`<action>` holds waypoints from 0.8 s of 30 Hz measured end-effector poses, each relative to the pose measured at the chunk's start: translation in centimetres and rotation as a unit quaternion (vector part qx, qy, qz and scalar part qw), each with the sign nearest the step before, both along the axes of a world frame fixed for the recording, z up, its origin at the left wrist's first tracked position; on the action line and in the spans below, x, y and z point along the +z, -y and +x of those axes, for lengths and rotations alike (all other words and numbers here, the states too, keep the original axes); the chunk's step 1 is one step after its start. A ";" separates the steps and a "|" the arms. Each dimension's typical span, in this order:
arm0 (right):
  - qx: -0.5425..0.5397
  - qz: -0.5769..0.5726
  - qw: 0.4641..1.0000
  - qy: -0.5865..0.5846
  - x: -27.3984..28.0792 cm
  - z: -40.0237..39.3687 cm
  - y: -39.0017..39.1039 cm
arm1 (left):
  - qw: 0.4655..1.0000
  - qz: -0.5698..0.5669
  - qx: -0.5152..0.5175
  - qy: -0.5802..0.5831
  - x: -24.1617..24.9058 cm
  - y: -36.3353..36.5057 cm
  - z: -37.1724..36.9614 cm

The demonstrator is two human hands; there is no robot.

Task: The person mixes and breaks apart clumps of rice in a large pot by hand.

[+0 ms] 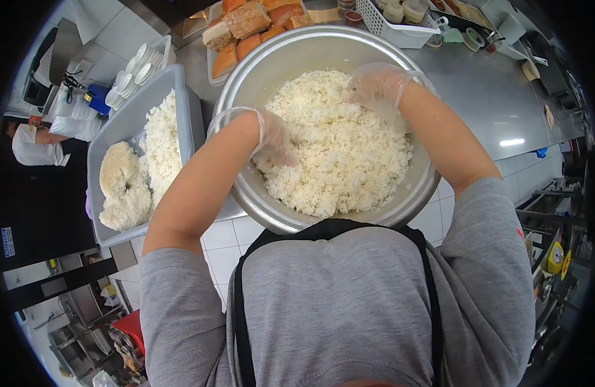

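Observation:
A large round metal bowl (323, 35) in front of me holds a wide mound of cooked white rice (339, 151). Both my hands wear loose clear plastic gloves. My left hand (278, 143) is pressed into the rice at the bowl's left side, its fingertips sunk among the grains. At the upper right of the mound, my right hand (373, 89) touches the rice with its fingers pointing inward. Glove folds and rice hide the fingers of both hands, so whether either one grips a clump is not visible.
Left of the bowl, a grey plastic tub (193, 119) contains more rice in two heaps. Bread pieces (249, 26) fill a tray behind the bowl. A white basket (407, 35) with containers stands back right on the steel counter (478, 109). Another person (36, 143) is at far left.

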State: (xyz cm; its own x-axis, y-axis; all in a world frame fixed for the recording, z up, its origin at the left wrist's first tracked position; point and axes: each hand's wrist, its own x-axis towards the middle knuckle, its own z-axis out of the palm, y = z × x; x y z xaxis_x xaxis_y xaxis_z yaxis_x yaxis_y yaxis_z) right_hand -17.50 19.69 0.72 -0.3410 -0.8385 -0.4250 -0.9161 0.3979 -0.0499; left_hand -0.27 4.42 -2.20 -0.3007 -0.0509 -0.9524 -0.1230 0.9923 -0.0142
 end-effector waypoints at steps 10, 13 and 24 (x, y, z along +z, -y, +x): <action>0.007 0.042 0.991 0.129 -0.3 6.0 -4.5 | 0.961 0.186 0.189 -0.084 5.1 -1.2 2.0; -0.091 0.117 0.971 0.189 2.8 9.6 -5.3 | 0.970 0.133 0.091 -0.182 6.4 -0.4 -0.4; -0.015 -0.030 0.962 0.272 -5.2 7.6 -7.6 | 0.870 0.066 0.121 -0.473 -2.0 -3.5 -6.3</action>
State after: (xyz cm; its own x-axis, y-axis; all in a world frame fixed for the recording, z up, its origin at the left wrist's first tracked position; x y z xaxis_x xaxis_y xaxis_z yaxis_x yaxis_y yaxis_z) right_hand -9.91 27.32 -4.45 -0.1068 -0.8603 -0.4984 -0.7356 0.4056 -0.5426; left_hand -6.54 7.95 -4.22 -0.9493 -0.1304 -0.2859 -0.2227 0.9212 0.3191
